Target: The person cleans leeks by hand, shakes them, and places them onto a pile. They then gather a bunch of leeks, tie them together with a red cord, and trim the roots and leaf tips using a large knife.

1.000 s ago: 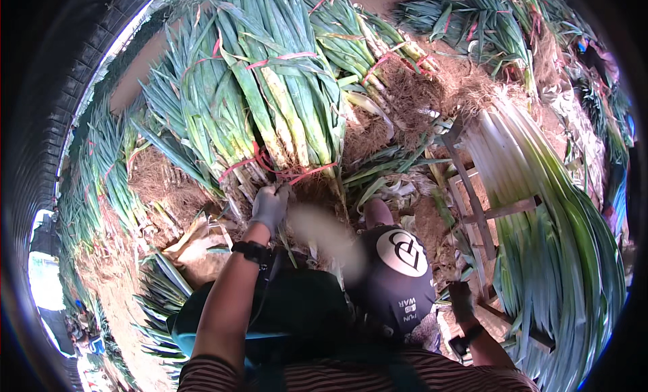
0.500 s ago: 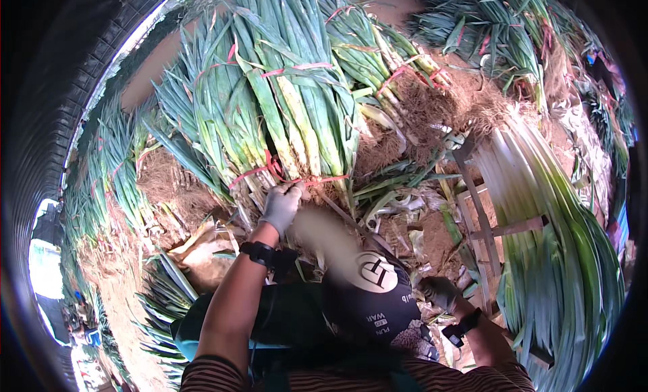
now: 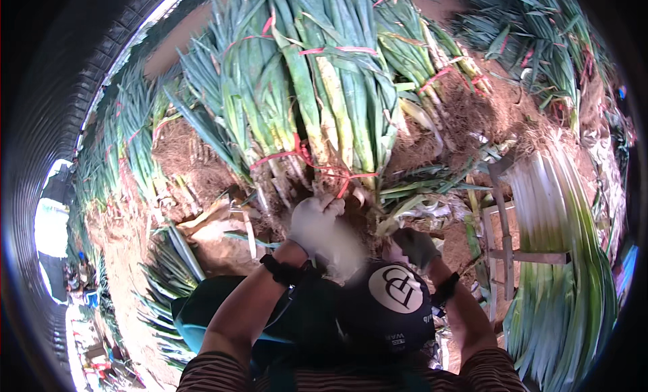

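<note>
A big bundle of leeks [image 3: 331, 115] lies ahead of me, green leaves pointing away and root ends toward me. A red tie [image 3: 344, 173] runs around its lower stalks, with a loose tail. My left hand [image 3: 314, 223], in a pale glove and partly blurred, is closed at the root end, fingertips pinching that tail. To its right, my right hand [image 3: 416, 249], in a darker grey glove, is curled beside the bundle's roots. What it grips, if anything, is hidden. A dark cap [image 3: 385, 311] covers the space just below both hands.
Untied leeks [image 3: 560, 257] rest on a metal rack [image 3: 506, 256] at my right. More tied bundles [image 3: 432, 61] lie behind, with further leeks [image 3: 533, 41] at the far right and others [image 3: 125, 149] along the left. Loose leaves and trimmings [image 3: 432, 203] litter the soil.
My left hand has shifted down toward the root ends, still at the red tie. My right hand has come up and left from beside the cap to the bundle's base. The view has shifted slightly.
</note>
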Motion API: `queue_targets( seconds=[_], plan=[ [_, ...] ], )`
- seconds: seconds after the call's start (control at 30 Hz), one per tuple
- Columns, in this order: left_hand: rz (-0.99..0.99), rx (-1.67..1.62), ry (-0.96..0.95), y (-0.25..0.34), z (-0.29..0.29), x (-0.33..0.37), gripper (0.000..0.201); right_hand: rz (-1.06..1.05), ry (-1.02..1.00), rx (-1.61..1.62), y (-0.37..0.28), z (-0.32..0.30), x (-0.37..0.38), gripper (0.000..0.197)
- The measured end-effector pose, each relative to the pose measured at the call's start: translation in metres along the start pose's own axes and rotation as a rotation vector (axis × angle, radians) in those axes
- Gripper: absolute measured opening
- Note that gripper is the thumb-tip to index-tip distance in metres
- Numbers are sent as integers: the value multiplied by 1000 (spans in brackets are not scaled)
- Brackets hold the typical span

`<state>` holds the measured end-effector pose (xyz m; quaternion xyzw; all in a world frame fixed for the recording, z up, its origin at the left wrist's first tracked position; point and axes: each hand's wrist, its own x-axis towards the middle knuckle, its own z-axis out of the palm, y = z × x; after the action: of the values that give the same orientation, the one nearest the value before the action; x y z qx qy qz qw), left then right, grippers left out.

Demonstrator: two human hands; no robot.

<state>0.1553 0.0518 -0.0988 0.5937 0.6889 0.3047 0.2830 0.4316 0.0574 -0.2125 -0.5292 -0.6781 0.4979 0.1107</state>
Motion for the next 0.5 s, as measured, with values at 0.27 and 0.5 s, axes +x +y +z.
queue_targets(
  seconds=[0.27, 0.5],
  plan=[
    [17, -177, -51, -33, -19, -10, 17, -121, 238, -496, 56, -21, -87, 23],
    [215, -135, 58, -50, 1, -10, 19, -124, -74, 86, 74, 8, -46, 31]
  ],
)
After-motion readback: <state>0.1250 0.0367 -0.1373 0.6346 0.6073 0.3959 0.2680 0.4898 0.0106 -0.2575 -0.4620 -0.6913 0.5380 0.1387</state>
